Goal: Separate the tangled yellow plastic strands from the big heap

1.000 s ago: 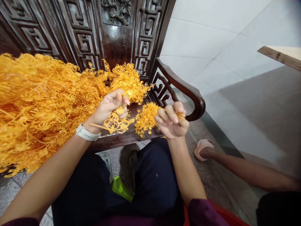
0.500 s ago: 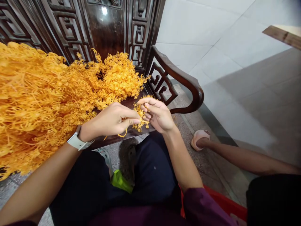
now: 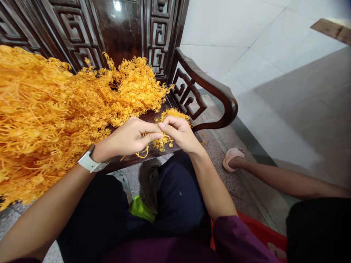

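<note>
A sprig of orange-yellow artificial plant [image 3: 162, 141] hangs at the fingertips of both hands, just above the bench seat [image 3: 131, 160]. My left hand [image 3: 130, 137], with a pale watch on the wrist, pinches it between thumb and forefinger. Right against those fingertips, my right hand [image 3: 182, 136] is closed, thumb and forefinger pressed together on the sprig; the exact point of grip is hidden. Behind my right hand lies a small pile of yellow pieces [image 3: 177, 113]. A large heap of the same yellow plants [image 3: 68, 109] spreads to the left of my left hand.
The dark carved bench has a curved armrest [image 3: 219, 91] to the right of my hands. A bright green object [image 3: 141, 209] lies between my feet. Another person's leg [image 3: 282, 179] is at the right, near a red container [image 3: 257, 233].
My right hand has closed its fingers and turned towards my left fingertips; half a second ago its forefinger was extended. My left hand stays nearly in place.
</note>
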Motion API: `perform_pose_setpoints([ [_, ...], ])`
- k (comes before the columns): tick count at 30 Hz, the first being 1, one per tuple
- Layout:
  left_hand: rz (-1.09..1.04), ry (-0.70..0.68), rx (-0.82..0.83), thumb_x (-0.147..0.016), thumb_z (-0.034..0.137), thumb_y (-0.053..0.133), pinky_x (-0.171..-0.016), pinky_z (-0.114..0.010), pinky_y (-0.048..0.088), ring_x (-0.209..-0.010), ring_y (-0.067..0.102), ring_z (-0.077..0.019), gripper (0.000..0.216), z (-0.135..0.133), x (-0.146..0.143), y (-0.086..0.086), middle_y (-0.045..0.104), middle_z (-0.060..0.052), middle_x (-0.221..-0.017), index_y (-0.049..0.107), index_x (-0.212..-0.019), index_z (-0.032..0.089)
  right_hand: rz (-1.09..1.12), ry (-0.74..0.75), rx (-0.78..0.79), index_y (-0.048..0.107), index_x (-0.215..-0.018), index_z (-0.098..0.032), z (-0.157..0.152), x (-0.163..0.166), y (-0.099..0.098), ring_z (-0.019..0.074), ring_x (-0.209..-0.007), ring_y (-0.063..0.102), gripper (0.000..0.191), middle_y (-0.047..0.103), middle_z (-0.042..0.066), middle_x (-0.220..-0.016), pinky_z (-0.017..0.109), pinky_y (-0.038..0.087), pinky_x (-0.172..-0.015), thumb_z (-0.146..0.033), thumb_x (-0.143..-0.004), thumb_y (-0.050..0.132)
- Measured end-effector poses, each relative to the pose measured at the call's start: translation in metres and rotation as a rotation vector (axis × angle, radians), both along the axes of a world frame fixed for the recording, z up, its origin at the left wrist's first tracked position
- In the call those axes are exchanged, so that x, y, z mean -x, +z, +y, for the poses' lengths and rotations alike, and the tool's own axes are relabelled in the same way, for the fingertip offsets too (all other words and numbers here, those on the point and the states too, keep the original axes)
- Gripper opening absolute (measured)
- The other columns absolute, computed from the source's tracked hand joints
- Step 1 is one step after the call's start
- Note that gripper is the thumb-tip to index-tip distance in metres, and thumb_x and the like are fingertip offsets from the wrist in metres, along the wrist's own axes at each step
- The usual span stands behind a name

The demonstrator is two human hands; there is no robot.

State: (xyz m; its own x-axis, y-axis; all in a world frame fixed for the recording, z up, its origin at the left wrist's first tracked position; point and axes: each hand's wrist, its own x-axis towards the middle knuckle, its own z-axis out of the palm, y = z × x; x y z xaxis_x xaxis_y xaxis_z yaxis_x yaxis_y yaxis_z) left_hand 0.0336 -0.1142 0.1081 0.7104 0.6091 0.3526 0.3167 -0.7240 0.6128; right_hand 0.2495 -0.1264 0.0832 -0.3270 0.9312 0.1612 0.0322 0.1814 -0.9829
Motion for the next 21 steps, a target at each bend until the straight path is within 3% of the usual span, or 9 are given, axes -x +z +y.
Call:
perform_pose_setpoints([
  [3,0.043,0.026,-0.075,-0.103,0.029,0.061,-0.060,-0.030,0.036,-0.053,0.055,-0.0127,0.034,0.000,0.003,0.002,0.068,0.000,-0.063,0.073,-0.073,0.020,0.057,-0.005,0.038,0.056,-0.070,-0.020,-0.001,-0.003,-0.002,0.0087,-0.056,0.036,0.046,0.044,-0.006,-0.061,0.026,0.028,-0.054,-0.054,-0.097,0.073],
  [9,0.035,0.043,-0.106,-0.105,0.030,0.059,-0.063,-0.026,0.041,-0.064,0.066,-0.0147,0.026,0.002,0.002,0.002,0.076,-0.003,-0.076,0.077,-0.090,0.020,0.486,0.071,0.245,0.055,-0.075,-0.020,-0.003,0.002,-0.002,0.0063,-0.054,0.024,0.042,0.037,-0.008,-0.064,0.021,0.028,-0.049,-0.048,-0.094,0.080],
  [12,-0.025,-0.014,-0.081,-0.106,0.024,0.058,-0.059,-0.024,0.036,-0.056,0.057,-0.0097,0.025,0.000,-0.001,0.007,0.068,0.001,-0.068,0.072,-0.086,0.018,0.662,0.178,0.280,0.054,-0.074,-0.019,-0.007,0.011,0.003,0.0055,-0.054,0.025,0.042,0.039,-0.007,-0.070,0.019,0.029,-0.048,-0.046,-0.094,0.080],
  [15,-0.064,-0.134,0.060,-0.107,0.024,0.056,-0.056,-0.022,0.034,-0.054,0.049,-0.0077,0.031,-0.001,-0.004,0.013,0.056,0.004,-0.062,0.063,-0.078,0.017,0.762,0.209,0.314,0.051,-0.073,-0.019,-0.012,0.020,0.008,0.0048,-0.054,0.025,0.044,0.040,-0.005,-0.075,0.018,0.027,-0.045,-0.046,-0.092,0.082],
  [18,-0.093,-0.234,0.168,-0.109,0.027,0.054,-0.055,-0.021,0.034,-0.056,0.046,-0.0081,0.035,-0.002,-0.005,0.015,0.049,0.005,-0.063,0.055,-0.075,0.018,0.782,0.182,0.317,0.051,-0.075,-0.021,-0.014,0.027,0.008,0.0054,-0.053,0.022,0.043,0.040,-0.005,-0.077,0.017,0.023,-0.040,-0.047,-0.091,0.081],
  [21,-0.088,-0.184,0.109,-0.108,0.023,0.053,-0.058,-0.023,0.033,-0.058,0.045,-0.0088,0.033,-0.006,-0.006,0.014,0.047,0.005,-0.065,0.051,-0.076,0.019,0.754,0.077,0.316,0.053,-0.080,-0.022,-0.012,0.032,0.004,0.0061,-0.053,0.020,0.040,0.039,-0.006,-0.074,0.016,0.021,-0.038,-0.048,-0.089,0.082],
])
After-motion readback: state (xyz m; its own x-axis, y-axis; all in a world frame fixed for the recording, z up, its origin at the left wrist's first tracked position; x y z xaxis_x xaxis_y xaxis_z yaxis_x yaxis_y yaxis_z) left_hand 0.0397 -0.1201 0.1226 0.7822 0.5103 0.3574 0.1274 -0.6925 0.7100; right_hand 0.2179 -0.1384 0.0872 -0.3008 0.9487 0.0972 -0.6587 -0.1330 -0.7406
